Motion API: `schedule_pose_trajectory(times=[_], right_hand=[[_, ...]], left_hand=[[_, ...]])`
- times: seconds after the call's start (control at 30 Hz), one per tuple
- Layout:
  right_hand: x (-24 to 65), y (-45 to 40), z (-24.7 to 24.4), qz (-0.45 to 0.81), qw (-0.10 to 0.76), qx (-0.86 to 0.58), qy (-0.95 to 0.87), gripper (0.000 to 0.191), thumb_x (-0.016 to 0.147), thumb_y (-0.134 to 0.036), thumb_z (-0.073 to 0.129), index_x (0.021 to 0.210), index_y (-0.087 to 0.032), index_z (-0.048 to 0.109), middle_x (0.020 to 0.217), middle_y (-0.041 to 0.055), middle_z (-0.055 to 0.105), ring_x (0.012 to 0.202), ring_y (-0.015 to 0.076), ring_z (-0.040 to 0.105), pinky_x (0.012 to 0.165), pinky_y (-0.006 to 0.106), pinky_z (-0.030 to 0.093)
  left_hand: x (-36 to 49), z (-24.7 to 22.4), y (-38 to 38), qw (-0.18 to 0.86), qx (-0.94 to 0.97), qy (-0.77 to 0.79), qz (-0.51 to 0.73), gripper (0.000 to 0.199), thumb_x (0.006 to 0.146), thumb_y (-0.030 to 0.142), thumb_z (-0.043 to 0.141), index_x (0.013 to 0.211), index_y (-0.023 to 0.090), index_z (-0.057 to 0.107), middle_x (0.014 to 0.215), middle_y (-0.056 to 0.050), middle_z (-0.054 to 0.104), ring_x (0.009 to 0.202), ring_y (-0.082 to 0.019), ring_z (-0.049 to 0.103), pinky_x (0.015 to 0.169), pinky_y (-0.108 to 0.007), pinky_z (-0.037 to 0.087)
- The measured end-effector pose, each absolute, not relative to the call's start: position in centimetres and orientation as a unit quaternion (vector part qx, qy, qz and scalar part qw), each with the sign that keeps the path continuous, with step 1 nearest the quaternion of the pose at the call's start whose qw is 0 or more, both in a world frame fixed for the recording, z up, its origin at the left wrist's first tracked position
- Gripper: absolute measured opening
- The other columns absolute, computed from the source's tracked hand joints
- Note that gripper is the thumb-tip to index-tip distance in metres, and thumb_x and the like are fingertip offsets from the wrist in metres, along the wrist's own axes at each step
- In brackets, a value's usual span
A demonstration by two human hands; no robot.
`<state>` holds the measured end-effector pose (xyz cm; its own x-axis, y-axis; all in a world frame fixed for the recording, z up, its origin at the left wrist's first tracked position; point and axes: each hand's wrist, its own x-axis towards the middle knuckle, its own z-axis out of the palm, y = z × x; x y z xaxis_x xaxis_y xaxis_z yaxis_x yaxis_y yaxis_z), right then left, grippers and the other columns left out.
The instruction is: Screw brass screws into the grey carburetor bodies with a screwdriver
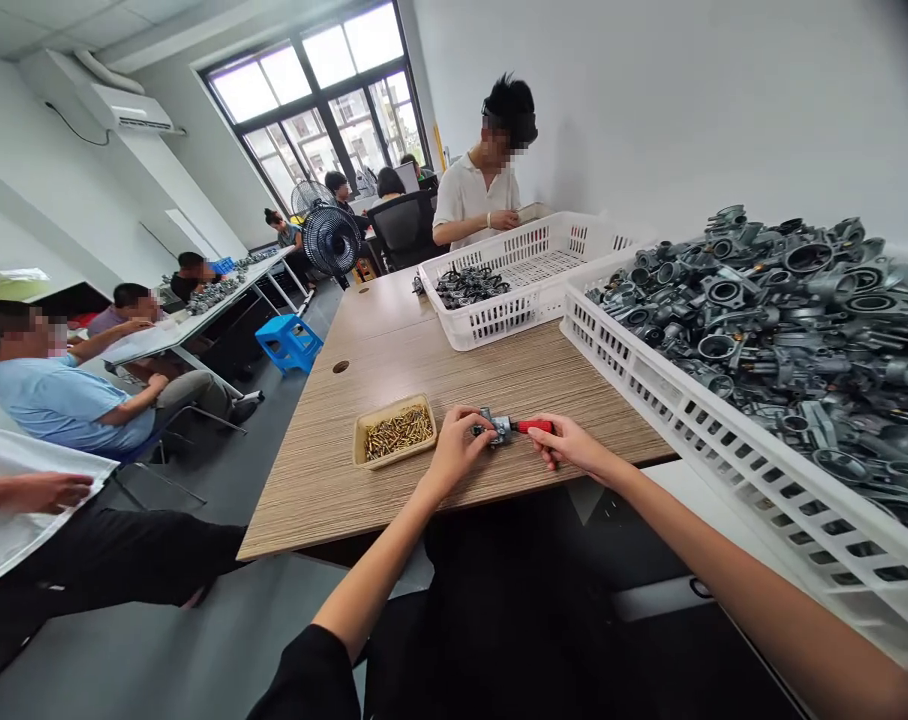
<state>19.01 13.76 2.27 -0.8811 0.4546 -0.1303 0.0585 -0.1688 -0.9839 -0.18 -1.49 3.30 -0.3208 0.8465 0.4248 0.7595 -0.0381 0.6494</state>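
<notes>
Near the front edge of the wooden table (394, 350), my left hand (460, 440) grips a grey metal part (501, 430) from its left side. My right hand (563, 442) is closed around the red handle (535, 426) of a tool, whose tip meets the right side of the metal part; the exact contact is too small to make out. Just left of my left hand sits a tan tray (358, 440) filled with small brass-coloured screws (398, 432).
A white crate (619, 350) heaped with metal parts (784, 300) stands at the right. Behind is another white crate (461, 335) with darker parts (473, 285). A person (478, 195) works at the far end. Seated people, a fan (332, 240) and a blue stool (289, 342) are left.
</notes>
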Motion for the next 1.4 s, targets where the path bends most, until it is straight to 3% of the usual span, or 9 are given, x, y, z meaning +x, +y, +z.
schedule_pose_trajectory(times=[0.13, 0.3, 0.37, 0.43, 0.5, 0.63, 0.83, 1.1, 1.4], right_hand=[[19.5, 15.0, 3.6, 0.697, 0.159, -0.232, -0.66, 0.055, 0.075, -0.061, 0.077, 0.106, -0.018, 0.065, 0.062, -0.0042, 0.054, 0.047, 0.0087, 0.046, 0.041, 0.023, 0.041], [20.7, 15.8, 7.5, 0.634, 0.263, -0.265, -0.677, 0.046, 0.079, -0.062, 0.072, 0.09, -0.018, 0.064, 0.053, -0.0071, 0.038, 0.045, 0.0086, 0.034, 0.038, 0.023, 0.032], [21.4, 15.2, 9.7, 0.559, 0.296, -0.259, -0.73, 0.042, 0.084, -0.06, 0.068, 0.092, -0.019, 0.065, 0.057, -0.0038, 0.047, 0.047, 0.0107, 0.04, 0.042, 0.025, 0.036], [22.2, 13.9, 12.1, 0.477, 0.312, -0.238, -0.786, 0.036, 0.089, -0.055, 0.065, 0.098, -0.019, 0.067, 0.077, 0.0038, 0.065, 0.06, 0.0141, 0.054, 0.052, 0.027, 0.044], [22.9, 12.5, 14.1, 0.429, 0.313, -0.217, -0.819, 0.032, 0.093, -0.05, 0.062, 0.103, -0.02, 0.067, 0.088, 0.0068, 0.07, 0.073, 0.0173, 0.061, 0.06, 0.027, 0.047], [24.0, 10.5, 16.4, 0.385, 0.273, -0.19, -0.861, 0.027, 0.094, -0.044, 0.061, 0.104, -0.021, 0.069, 0.09, 0.0056, 0.072, 0.074, 0.0167, 0.062, 0.056, 0.024, 0.043], [23.9, 9.9, 16.1, 0.386, 0.245, -0.163, -0.874, 0.024, 0.096, -0.041, 0.059, 0.109, -0.024, 0.069, 0.091, 0.0033, 0.072, 0.07, 0.015, 0.061, 0.056, 0.025, 0.043], [23.1, 9.4, 15.1, 0.381, 0.241, -0.181, -0.874, 0.022, 0.095, -0.043, 0.06, 0.103, -0.025, 0.068, 0.076, -0.0013, 0.068, 0.054, 0.0108, 0.049, 0.053, 0.025, 0.039], [22.6, 8.9, 14.9, 0.385, 0.272, -0.207, -0.857, 0.028, 0.097, -0.048, 0.057, 0.1, -0.023, 0.067, 0.071, 0.0004, 0.067, 0.053, 0.0132, 0.053, 0.055, 0.028, 0.042]], left_hand=[[0.7, 2.6, -1.9, 0.027, 0.546, 0.71, 0.444, 0.011, 0.087, 0.031, 0.076, 0.095, 0.023, 0.076, 0.114, -0.008, 0.062, 0.117, -0.023, 0.058, 0.107, -0.042, 0.047], [1.7, 1.9, -2.5, 0.009, 0.504, 0.729, 0.463, 0.012, 0.087, 0.034, 0.076, 0.093, 0.024, 0.074, 0.116, -0.008, 0.061, 0.118, -0.023, 0.057, 0.107, -0.042, 0.045], [1.9, 1.7, -2.6, -0.001, 0.506, 0.733, 0.454, 0.014, 0.087, 0.036, 0.076, 0.095, 0.024, 0.074, 0.116, -0.007, 0.06, 0.117, -0.023, 0.056, 0.107, -0.042, 0.045], [2.0, 1.6, -2.7, -0.004, 0.514, 0.736, 0.439, 0.016, 0.087, 0.037, 0.076, 0.096, 0.024, 0.074, 0.114, -0.007, 0.06, 0.115, -0.023, 0.056, 0.106, -0.041, 0.045], [1.9, 1.6, -2.7, -0.001, 0.524, 0.738, 0.425, 0.017, 0.088, 0.038, 0.075, 0.097, 0.024, 0.073, 0.11, -0.007, 0.06, 0.111, -0.023, 0.056, 0.104, -0.041, 0.045], [1.9, 1.7, -2.8, 0.0, 0.533, 0.735, 0.419, 0.014, 0.091, 0.035, 0.071, 0.098, 0.023, 0.073, 0.107, -0.007, 0.06, 0.109, -0.022, 0.056, 0.102, -0.039, 0.047], [2.0, 1.8, -3.0, 0.001, 0.533, 0.73, 0.428, 0.012, 0.09, 0.033, 0.071, 0.098, 0.024, 0.073, 0.107, -0.007, 0.06, 0.11, -0.022, 0.056, 0.103, -0.04, 0.047], [1.9, 1.6, -3.0, 0.006, 0.53, 0.732, 0.429, 0.012, 0.089, 0.03, 0.071, 0.1, 0.025, 0.073, 0.108, -0.007, 0.06, 0.112, -0.023, 0.057, 0.102, -0.04, 0.048], [2.1, 1.8, -3.0, 0.001, 0.528, 0.73, 0.434, 0.012, 0.09, 0.032, 0.071, 0.1, 0.025, 0.072, 0.108, -0.007, 0.06, 0.11, -0.022, 0.058, 0.102, -0.04, 0.05]])
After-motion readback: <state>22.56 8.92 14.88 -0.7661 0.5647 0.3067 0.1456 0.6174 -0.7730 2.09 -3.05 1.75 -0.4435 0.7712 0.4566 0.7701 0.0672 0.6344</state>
